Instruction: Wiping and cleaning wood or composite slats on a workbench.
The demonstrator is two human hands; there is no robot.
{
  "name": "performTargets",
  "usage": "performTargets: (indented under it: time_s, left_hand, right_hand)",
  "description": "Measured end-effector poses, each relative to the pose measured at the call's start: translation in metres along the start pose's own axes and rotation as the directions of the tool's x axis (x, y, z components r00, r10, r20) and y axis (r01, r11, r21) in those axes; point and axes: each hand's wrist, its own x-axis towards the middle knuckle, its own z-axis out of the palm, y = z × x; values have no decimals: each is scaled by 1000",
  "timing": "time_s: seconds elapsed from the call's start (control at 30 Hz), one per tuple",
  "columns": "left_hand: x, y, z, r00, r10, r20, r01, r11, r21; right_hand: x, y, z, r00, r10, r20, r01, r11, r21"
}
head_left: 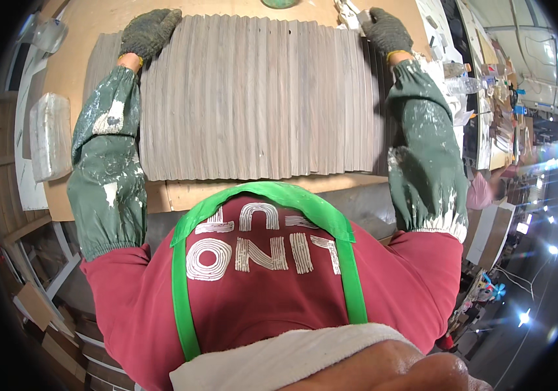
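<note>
A wide row of grey-brown wood-grain strips point(259, 98) lies packed side by side, their long edges running away from me. My left hand point(150, 34), in a dark knitted glove, is closed on the far left part of the row, fingers together over the strips. More strips point(101, 65) lie lower to its left. At the far right end my right hand point(387, 32), gloved alike, has its fingers curled against the row; their tips are partly hidden. Beside those fingers is a crumpled white piece point(350, 16). Green paint-spattered sleeves cover both forearms.
A tan board point(64, 140) lies under the strips. On its left side sits a clear plastic-wrapped block point(51, 137), with a clear container point(49, 34) farther back. Plastic bottles point(462, 85) lie to the right. A green round object point(280, 2) shows at the far edge.
</note>
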Motion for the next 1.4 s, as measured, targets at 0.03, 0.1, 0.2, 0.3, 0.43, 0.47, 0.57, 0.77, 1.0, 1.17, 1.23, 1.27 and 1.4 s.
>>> performTargets:
  time_s: [0.03,0.1,0.2,0.3,0.43,0.47,0.57,0.77,1.0,1.17,1.23,1.27,1.4]
  left_hand:
    - [-2,1,-4,1000,-7,-2,7,1000,-11]
    - [-5,0,-1,1000,-16,-19,15,1000,-16]
    - [-11,-10,4,999,-23,-28,23,1000,-20]
    - [-9,0,-6,1000,-28,-3,28,999,-19]
    - [-3,3,-8,999,-32,-16,33,999,37]
    - [-3,3,-5,999,-30,-15,30,999,34]
    - [-5,-1,-1,1000,-27,-10,27,1000,9]
    - [-9,5,-10,996,-55,65,57,998,-31]
    - [-6,-4,0,999,-17,35,17,1000,6]
    - [-5,-2,-3,997,-42,72,43,999,-9]
    - [-4,-7,-2,1000,-4,17,4,1000,-1]
    - [-3,-5,-4,1000,8,21,-8,1000,5]
    - [-3,-6,1,998,-38,49,39,999,-19]
  right_hand:
    - [13,15,6,1000,-16,-7,16,1000,-3]
    - [4,9,-12,996,84,12,-84,994,63]
    - [-42,0,-18,999,33,21,-35,995,96]
    - [-88,-15,-10,997,-48,-68,42,996,-81]
    - [-46,-31,-15,989,131,64,-125,988,-93]
    - [-30,-27,-12,995,92,43,-88,992,-88]
    - [6,-6,-5,1000,11,-22,-12,999,-48]
    - [-20,-24,-2,973,-228,13,226,968,109]
    - [-111,-33,-61,790,-320,523,259,947,189]
    - [-79,-39,-62,940,-277,202,204,925,320]
    - [-43,-19,-26,954,-299,-2,288,915,281]
    - [-35,-22,-19,958,-284,27,272,939,208]
    - [-75,-36,-32,942,-223,251,176,964,197]
